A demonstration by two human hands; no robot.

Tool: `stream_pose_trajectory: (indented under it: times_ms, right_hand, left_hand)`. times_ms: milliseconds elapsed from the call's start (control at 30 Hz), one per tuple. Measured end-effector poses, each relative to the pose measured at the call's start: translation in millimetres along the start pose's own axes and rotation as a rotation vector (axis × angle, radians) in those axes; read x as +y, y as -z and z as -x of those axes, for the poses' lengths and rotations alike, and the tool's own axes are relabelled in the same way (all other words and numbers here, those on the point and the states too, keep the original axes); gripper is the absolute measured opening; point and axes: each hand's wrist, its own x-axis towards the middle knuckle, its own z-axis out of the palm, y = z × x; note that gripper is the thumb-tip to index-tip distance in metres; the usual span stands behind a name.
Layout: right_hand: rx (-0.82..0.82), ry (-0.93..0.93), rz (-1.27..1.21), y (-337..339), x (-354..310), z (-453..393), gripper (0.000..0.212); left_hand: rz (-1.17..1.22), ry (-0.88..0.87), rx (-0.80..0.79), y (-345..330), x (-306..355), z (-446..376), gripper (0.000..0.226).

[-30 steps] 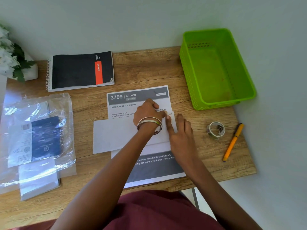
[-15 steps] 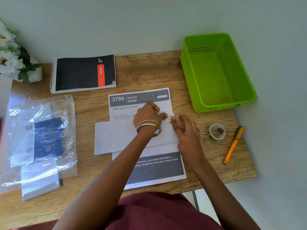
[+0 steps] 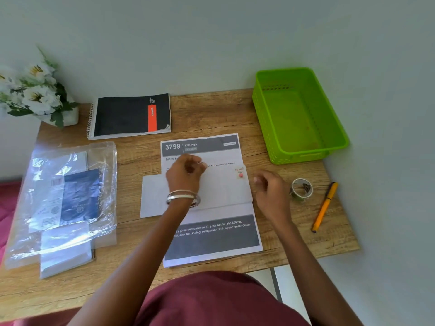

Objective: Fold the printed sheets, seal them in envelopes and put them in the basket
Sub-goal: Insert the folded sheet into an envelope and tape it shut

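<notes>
- Although it lies flat and white on the desk, the envelope (image 3: 219,191) reads as a light, thin, flexible paper item; it rests across the middle of the printed sheet (image 3: 211,238), with a small pink sticker or stamp (image 3: 240,172) at its far right corner.
- Judged handling: paper of this kind slides easily over the sheet beneath and creases if pinched hard, so a flat-fingered hold along a long edge, or a light pinch at a short end, would suit it best.
- Printed sheet: unfolded, headed "3799 KITCHEN", showing beyond the envelope on both the far and the near side; likewise light and limp, best taken at a corner or edge.
- Left hand (image 3: 184,172): above the envelope's far edge, fingers loosely curled; whether they pinch anything cannot be told.
- Right hand (image 3: 270,191): just beside the envelope's right end, fingers loosely curled and seemingly holding nothing.
- Basket (image 3: 329,128): green, nothing visible inside, well beyond the envelope to the far right.
- Tape roll (image 3: 302,188) and orange pen (image 3: 324,207): right of the envelope, past the right hand.
- Notebook (image 3: 130,115): beyond the envelope, to its left.
- Plastic packet (image 3: 66,198): left of the envelope, with paper goods inside.
- Flowers (image 3: 35,95): far left corner of the desk (image 3: 211,114).
</notes>
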Motion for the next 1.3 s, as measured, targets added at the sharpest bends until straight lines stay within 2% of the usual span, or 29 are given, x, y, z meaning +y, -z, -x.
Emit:
stream_pose_trajectory:
  times_ms: [67,133,200,267,367,500,633,700,767,867,1000,1167,1300]
  right_hand:
    - [-0.003,-0.076,-0.021,-8,-1,9,0.030]
    - [-0.020,-0.147,-0.039,-15,1,15,0.042]
    - [-0.016,-0.180,-0.038,-19,0,16,0.048]
    - [-0.013,-0.204,-0.034,-20,-2,15,0.049]
    - [-0.017,-0.279,-0.089,-19,-5,12,0.048]
    - [-0.027,-0.345,-0.310,-14,-7,11,0.031]
    - [-0.033,-0.358,-0.573,-1,-6,13,0.021]
    - [-0.052,-0.374,-0.707,8,-7,13,0.016]
    - [-0.083,-0.374,-0.804,19,-10,14,0.011]
    - [-0.112,-0.321,-0.893,40,-15,13,0.015]
    - [-0.114,-0.212,-0.791,73,-15,7,0.011]
    - [0.098,-0.211,-0.862,118,-13,-5,0.010]
    - [0.325,-0.277,-0.940,139,-3,-23,0.018]
  left_hand:
    - [-0.186,-0.025,0.125,23,-8,8,0.019]
    - [-0.405,0.095,0.193,43,-14,17,0.034]
    - [-0.528,0.249,0.157,60,-20,25,0.054]
    - [-0.563,0.313,0.103,70,-26,33,0.070]
    - [-0.510,0.295,0.102,75,-33,37,0.079]
    - [-0.251,0.337,0.171,82,-41,28,0.068]
    - [-0.088,0.228,0.210,88,-40,25,0.030]
    - [-0.002,0.166,0.211,90,-35,22,0.019]
    - [0.094,0.116,0.186,92,-24,20,0.015]
    - [0.176,0.037,0.119,95,-3,18,0.017]
    - [0.207,-0.041,0.025,89,26,12,0.016]
    - [0.290,-0.096,-0.087,64,66,-4,0.030]
    - [0.336,-0.102,-0.191,30,92,-4,0.026]
